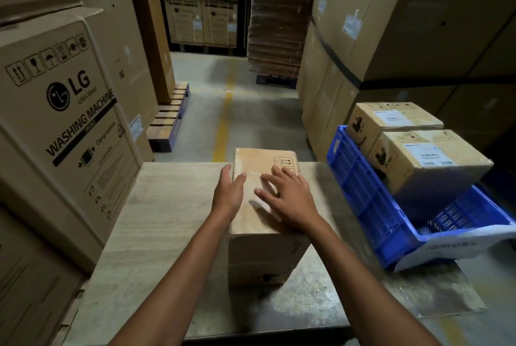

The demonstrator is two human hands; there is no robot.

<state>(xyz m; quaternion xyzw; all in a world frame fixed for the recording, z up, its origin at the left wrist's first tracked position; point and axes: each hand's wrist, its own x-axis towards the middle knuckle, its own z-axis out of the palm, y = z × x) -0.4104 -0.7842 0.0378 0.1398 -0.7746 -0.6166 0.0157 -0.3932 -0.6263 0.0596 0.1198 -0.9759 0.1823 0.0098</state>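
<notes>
The right hand [287,200] lies flat on top of the small cardboard box [262,250], fingers spread and straight, probably to press the lid down and keep the box from tipping. The left hand [229,192] is also uncurled, its fingers extended along the box's upper left edge, bracing that side rather than gripping it. The box stands upright in the centre of the frame, on the far middle part of a pale table [156,220], within easy reach of both arms. At the right of the frame, a blue crate [360,192] sits tilted at the table's edge and holds two similar labelled cartons [430,161], likely the batch this box belongs with. A tall washing machine carton [64,127] fills the left side, and a stack of flattened cardboard [279,18] stands at the upper centre.
</notes>
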